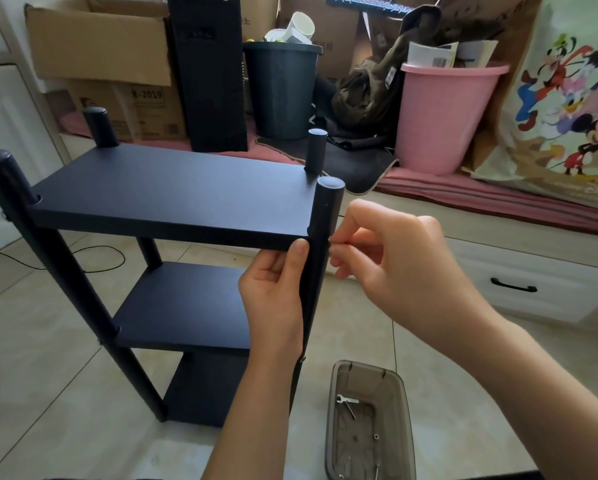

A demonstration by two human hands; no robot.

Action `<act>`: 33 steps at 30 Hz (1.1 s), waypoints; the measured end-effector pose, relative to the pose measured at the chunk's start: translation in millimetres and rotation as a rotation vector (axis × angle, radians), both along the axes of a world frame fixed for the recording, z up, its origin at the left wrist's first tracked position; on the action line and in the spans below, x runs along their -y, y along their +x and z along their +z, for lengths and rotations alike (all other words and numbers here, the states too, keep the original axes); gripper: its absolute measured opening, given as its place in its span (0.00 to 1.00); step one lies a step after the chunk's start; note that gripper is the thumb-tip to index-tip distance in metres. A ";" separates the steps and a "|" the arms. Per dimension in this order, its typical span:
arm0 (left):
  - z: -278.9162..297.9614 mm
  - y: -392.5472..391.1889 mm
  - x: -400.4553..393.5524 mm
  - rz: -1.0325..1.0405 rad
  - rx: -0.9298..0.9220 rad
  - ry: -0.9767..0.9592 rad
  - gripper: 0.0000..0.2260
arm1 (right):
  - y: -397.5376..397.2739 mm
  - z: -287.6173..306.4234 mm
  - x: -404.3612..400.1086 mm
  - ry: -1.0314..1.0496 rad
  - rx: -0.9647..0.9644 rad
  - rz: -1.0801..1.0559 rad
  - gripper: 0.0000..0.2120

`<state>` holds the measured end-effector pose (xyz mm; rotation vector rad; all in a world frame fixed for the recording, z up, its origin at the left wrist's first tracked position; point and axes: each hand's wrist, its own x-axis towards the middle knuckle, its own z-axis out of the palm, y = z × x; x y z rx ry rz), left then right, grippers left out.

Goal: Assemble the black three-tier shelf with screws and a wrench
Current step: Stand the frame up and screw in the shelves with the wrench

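The black three-tier shelf (pixel 172 192) stands upright on the tiled floor, its three boards set between four round black posts. My left hand (pixel 273 289) grips the near right post (pixel 320 258) just under the top board, thumb against the board's front edge. My right hand (pixel 387 251) pinches a small screw (pixel 330 241) against the right side of that post at the top board's level. A small flat wrench (pixel 347 400) lies in the clear grey plastic tray (pixel 406 410) on the floor, along with a few loose bits of hardware.
Behind the shelf are cardboard boxes (pixel 100 43), a tall black case (pixel 207 71), a dark bin (pixel 282 88) and a pink bucket (pixel 446 116) on a pink mat. A white drawer unit (pixel 533 282) stands at the right. A black cable (pixel 100 261) trails on the floor at left.
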<state>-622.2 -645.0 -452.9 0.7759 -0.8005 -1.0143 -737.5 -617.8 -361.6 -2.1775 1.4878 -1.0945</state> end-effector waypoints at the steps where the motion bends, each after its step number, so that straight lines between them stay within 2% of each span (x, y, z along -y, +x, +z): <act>1: 0.4 0.1 -0.1 -0.002 -0.002 -0.001 0.09 | -0.8 1.3 0.3 0.024 0.015 0.006 0.10; 4: 0.6 1.1 0.8 -0.009 -0.001 -0.009 0.08 | -1.7 3.9 2.3 0.096 0.085 0.033 0.09; 8: -0.6 1.8 3.2 -0.014 -0.012 -0.014 0.05 | -3.3 3.6 5.9 0.237 0.315 0.090 0.05; 14: -2.7 1.5 3.7 -0.024 -0.012 -0.020 0.05 | -2.9 -6.0 3.8 0.075 0.170 0.047 0.08; 19: -1.2 1.0 4.4 -0.022 -0.016 -0.035 0.05 | 1.2 -8.8 4.3 0.099 0.264 0.027 0.07; 21: -1.6 1.7 4.2 -0.022 -0.011 -0.050 0.04 | 2.7 -7.1 4.7 0.164 0.344 0.037 0.06; 25: -3.4 3.1 3.6 -0.016 -0.009 -0.070 0.07 | 0.0 -2.6 5.6 0.418 0.684 0.133 0.04; 27: -3.9 3.7 3.5 -0.018 -0.001 -0.080 0.08 | -1.4 -2.8 5.5 0.392 0.654 0.147 0.03; 31: -4.9 4.5 2.9 -0.035 0.026 -0.086 0.07 | -4.4 -8.4 5.9 0.226 0.411 0.126 0.05; 33: -5.6 5.5 2.5 -0.047 0.034 -0.086 0.07 | -6.7 -10.3 6.0 0.177 0.353 0.109 0.06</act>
